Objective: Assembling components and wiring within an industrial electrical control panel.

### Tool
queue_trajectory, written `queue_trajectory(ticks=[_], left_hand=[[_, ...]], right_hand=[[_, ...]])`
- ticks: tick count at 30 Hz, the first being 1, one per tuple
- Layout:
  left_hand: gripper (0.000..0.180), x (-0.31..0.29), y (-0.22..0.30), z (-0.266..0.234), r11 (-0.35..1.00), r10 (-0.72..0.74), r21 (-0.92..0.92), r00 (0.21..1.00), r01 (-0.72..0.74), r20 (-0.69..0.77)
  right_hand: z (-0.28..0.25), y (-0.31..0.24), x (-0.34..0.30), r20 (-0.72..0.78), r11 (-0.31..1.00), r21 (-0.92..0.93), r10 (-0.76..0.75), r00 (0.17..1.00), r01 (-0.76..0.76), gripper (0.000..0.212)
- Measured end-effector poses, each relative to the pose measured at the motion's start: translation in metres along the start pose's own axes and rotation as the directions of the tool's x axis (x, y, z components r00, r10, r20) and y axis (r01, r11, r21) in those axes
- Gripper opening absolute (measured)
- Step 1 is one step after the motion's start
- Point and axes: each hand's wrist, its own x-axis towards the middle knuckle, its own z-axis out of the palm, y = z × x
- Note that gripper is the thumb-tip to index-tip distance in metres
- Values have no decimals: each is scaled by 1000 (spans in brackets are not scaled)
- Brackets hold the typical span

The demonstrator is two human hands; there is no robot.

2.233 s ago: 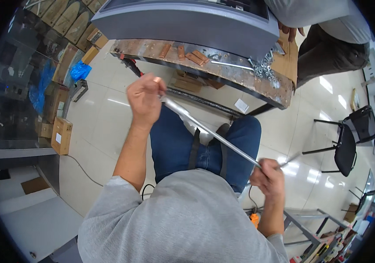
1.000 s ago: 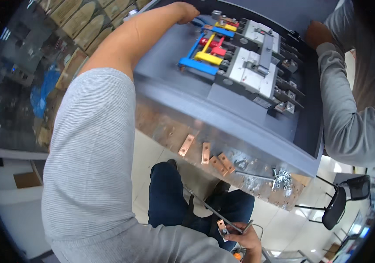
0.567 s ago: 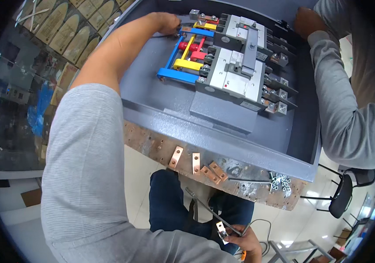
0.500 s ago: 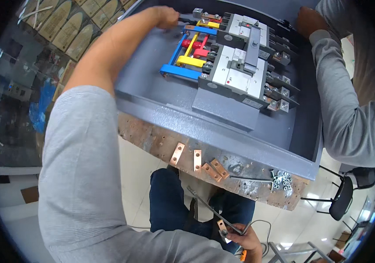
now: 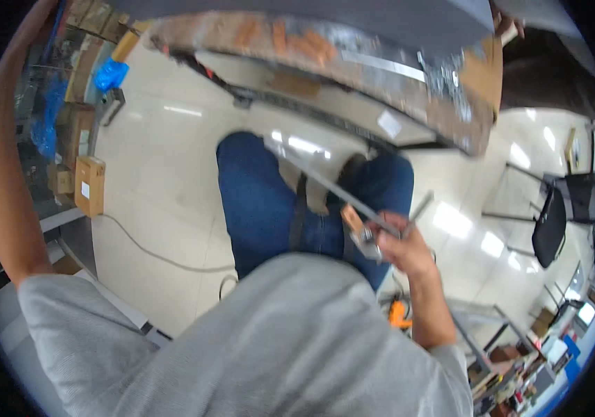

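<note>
My right hand [image 5: 408,250] is closed in front of my lap. It grips a long L-shaped hex key [image 5: 332,186], whose long arm points up and left across my thighs. The same hand holds a small copper bar [image 5: 351,217] with metal hardware at its lower end, blurred. My left arm [image 5: 9,167] stretches up along the left side, and its hand lies beyond the upper edge. On the worn bench [image 5: 207,33] ahead, several copper bars [image 5: 311,46] lie beside a thin metal rod [image 5: 384,66] and a pile of shiny nuts and washers [image 5: 443,76], all smeared by motion.
The grey metal enclosure [image 5: 408,24] rests on the bench, mostly cut off. At left stand cardboard boxes [image 5: 89,186] and a blue plastic bag [image 5: 111,75]. A cable [image 5: 165,260] crosses the tiled floor. Black chairs [image 5: 551,226] and an orange object [image 5: 399,314] are at right.
The view has swung down, so the enclosure has mostly left the picture. My left hand has gone out of sight at the top. My right hand still holds the hex key and copper bar.
</note>
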Motion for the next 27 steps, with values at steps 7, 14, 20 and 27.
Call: queue_trajectory(ticks=[7, 14, 20, 27], left_hand=[[30, -338, 1, 113, 233, 108, -562, 553, 794, 826], [29, -442, 46, 170, -187, 535, -314, 365, 931, 762], [43, -431, 53, 168, -155, 580, -390, 403, 908, 708], [49, -422, 65, 170, 24, 537, -535, 441, 844, 719]], right_hand=[[31, 39, 23, 113, 931, 348, -159, 981, 110, 30], [56, 37, 55, 146, 933, 321, -219, 965, 163, 27], [68, 34, 77, 126, 839, 535, -196, 973, 99, 25], [65, 31, 86, 109, 865, 459, -282, 953, 203, 23]])
